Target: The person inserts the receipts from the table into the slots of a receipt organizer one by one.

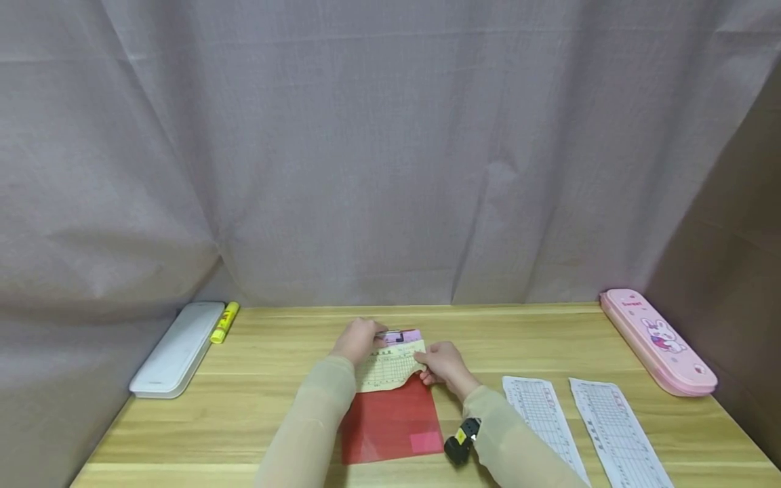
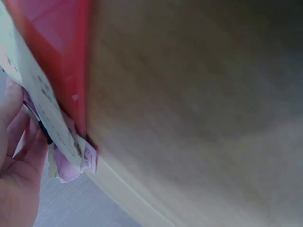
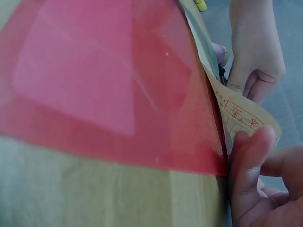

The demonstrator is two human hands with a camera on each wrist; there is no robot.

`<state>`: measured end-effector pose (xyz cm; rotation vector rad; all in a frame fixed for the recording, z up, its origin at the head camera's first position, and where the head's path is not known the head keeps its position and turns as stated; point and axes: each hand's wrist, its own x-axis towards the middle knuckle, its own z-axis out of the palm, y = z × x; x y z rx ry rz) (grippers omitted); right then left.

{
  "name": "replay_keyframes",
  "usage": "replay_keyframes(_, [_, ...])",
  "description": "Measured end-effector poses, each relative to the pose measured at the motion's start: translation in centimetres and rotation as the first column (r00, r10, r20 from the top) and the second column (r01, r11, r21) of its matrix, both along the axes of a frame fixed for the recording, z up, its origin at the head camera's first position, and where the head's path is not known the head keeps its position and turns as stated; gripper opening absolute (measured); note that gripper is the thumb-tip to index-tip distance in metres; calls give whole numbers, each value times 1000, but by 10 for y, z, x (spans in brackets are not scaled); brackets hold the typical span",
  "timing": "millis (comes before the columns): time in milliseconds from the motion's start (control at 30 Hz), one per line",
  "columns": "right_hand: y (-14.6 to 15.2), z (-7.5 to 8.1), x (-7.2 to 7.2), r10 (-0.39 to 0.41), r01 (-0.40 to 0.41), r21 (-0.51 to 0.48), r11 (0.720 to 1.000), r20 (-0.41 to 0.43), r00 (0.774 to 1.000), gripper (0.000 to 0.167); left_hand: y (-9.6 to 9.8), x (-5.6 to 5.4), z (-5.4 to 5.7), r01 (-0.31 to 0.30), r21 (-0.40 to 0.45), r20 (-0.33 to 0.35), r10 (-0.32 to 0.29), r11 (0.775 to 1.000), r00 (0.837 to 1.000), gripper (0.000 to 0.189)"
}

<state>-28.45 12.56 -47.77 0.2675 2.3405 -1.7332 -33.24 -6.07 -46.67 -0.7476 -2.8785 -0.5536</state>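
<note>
A translucent red file folder [image 1: 390, 423] lies on the table. Across its far part a yellow printed form [image 1: 387, 369] is spread, with its near edge curling up. Pink paper [image 1: 412, 335] shows beyond the form, beside a thin metal clip [image 1: 393, 335] with a black part. My left hand [image 1: 357, 341] grips the clip at its left end, thumb and fingers bent around it. At the form's right edge, my right hand [image 1: 444, 362] pinches the paper between thumb and fingers. The right wrist view shows the form's red-printed corner [image 3: 244, 113] bent up by the right thumb.
To the left stand a white case [image 1: 177, 349] and a yellow glue stick [image 1: 225, 322]. Two white printed forms [image 1: 543, 413] lie to the right of the right forearm. A pink pencil case [image 1: 659, 342] sits at the right edge. A grey curtain [image 1: 390, 169] hangs behind the table.
</note>
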Motion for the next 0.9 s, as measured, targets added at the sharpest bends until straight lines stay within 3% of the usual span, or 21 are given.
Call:
replay_keyframes(300, [-5,7,3,78,-67,151,986,-66,995,24,2,-4,-2,4,-56,-29,-5,998,1000,19])
replay_keyframes(433, [-7,6,2,83,-67,189,980,-80,993,24,6,-6,-5,-11,-167,-55,2,986,998,13])
replay_keyframes(567, [-8,2,-1,77,-59,216,975,-77,994,24,10,-3,-6,-32,-282,-67,14,959,998,14])
replay_keyframes(767, [-9,0,-7,58,-47,248,968,-40,998,29,10,-2,-3,-48,-236,-8,47,971,999,24])
replay_keyframes(900, [-10,2,-9,50,-48,221,974,-4,999,32,10,-2,0,-39,-209,-15,36,977,999,22])
